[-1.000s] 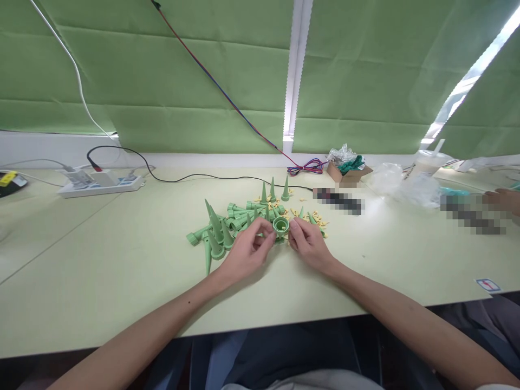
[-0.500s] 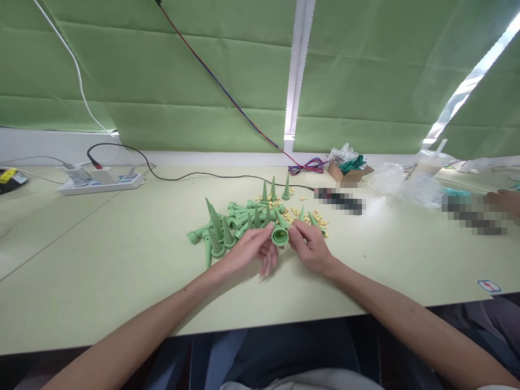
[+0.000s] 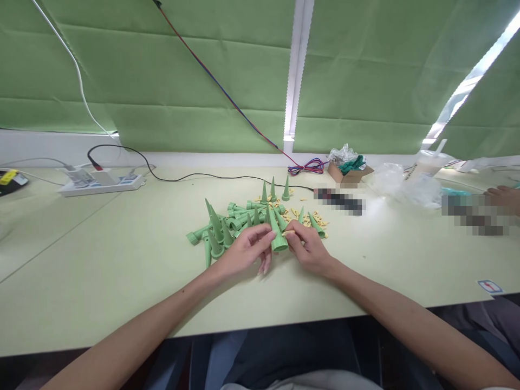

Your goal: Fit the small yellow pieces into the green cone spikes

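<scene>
A green cone (image 3: pixel 278 236) is held in my left hand (image 3: pixel 248 250), its wide open end tipped down toward me and its point away. Pinched in my right hand (image 3: pixel 309 247) is a small yellow piece (image 3: pixel 288 233), close against the cone's right side. Behind and left of my hands lies a pile of green cones (image 3: pixel 217 230), some upright, others on their sides. Small yellow pieces (image 3: pixel 320 221) are scattered behind my right hand.
A power strip (image 3: pixel 101 187) sits at the back left, with a black cable running across the table (image 3: pixel 162 292). Further right are a small cardboard box (image 3: pixel 350 175), plastic bags (image 3: pixel 420 187), a cup (image 3: pixel 430 162) and another person's hand (image 3: pixel 504 200).
The held cone has turned so that its side now shows and its open end faces lower. The yellow piece in my right hand has come into view beside it.
</scene>
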### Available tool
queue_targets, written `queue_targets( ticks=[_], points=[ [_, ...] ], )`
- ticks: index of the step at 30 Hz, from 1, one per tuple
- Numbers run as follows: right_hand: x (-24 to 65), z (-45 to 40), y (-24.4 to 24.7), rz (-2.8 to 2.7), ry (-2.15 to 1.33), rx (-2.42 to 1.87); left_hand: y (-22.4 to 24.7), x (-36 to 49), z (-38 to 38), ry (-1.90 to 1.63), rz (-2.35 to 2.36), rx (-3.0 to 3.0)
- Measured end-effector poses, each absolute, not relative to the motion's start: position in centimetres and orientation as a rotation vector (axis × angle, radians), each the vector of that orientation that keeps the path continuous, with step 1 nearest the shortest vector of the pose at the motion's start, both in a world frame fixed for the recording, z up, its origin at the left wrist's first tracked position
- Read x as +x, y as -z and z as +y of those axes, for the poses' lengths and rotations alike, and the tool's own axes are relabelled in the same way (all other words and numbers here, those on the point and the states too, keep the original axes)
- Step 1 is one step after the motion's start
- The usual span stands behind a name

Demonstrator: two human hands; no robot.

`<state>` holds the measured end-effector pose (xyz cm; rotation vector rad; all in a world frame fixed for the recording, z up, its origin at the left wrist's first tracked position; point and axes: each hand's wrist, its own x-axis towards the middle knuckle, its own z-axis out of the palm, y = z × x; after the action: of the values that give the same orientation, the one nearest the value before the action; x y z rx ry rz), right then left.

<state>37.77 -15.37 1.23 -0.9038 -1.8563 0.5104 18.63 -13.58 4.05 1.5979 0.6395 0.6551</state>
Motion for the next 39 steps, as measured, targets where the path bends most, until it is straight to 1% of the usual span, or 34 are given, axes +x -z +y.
queue_targets(
  ticks=[8,34,39],
  points=[
    [37.8,-15.36,-1.08,-1.853,-0.425,-0.905,-4.42,18.69,-14.25,-0.74,0.766,1.821],
    [37.83,-15.2,-0.87,-1.853,-0.459,-0.92,-4.25,18.73,-14.49,-0.834,0.887,2.103],
    [37.78,-15.21,-1.16,-1.852,-0.463,-0.941,-3.89,18.74,-14.22,-0.931,0.859,2.209]
  ],
)
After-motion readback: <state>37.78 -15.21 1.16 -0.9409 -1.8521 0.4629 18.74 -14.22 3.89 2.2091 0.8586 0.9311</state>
